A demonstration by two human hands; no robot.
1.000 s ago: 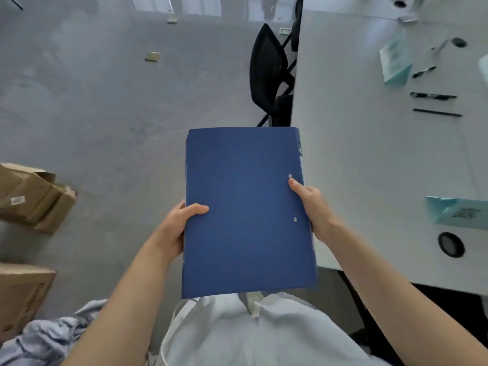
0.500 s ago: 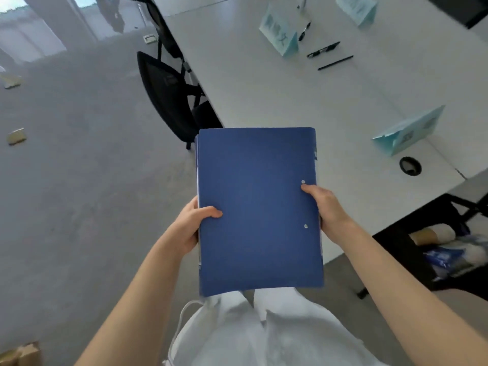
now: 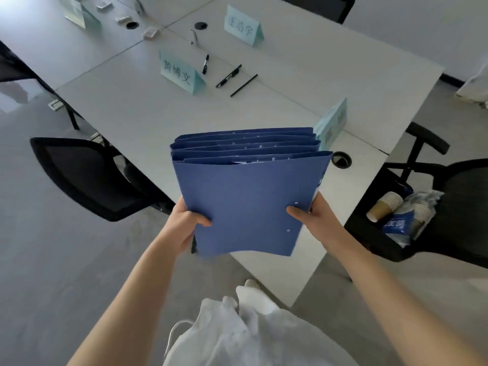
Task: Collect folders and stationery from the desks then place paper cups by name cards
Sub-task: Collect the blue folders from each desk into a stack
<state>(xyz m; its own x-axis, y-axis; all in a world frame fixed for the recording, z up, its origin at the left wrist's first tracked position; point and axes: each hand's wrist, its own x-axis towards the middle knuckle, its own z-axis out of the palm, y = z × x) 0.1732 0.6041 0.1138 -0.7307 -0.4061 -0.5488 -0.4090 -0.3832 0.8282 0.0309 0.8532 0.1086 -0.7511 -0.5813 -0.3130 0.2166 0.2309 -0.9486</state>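
Desk: broad white top, smooth, matte.
Chairs: black mesh, one either side.
Folders: flat blue card covers, fanned, held upright over the desk corner.
Left hand: grips the stack's left edge.
Right hand: grips the right edge, thumb on front.
Name cards: pale teal folded tents.
Cups: ribbed paper, on the right chair.
Pens: slim, black.
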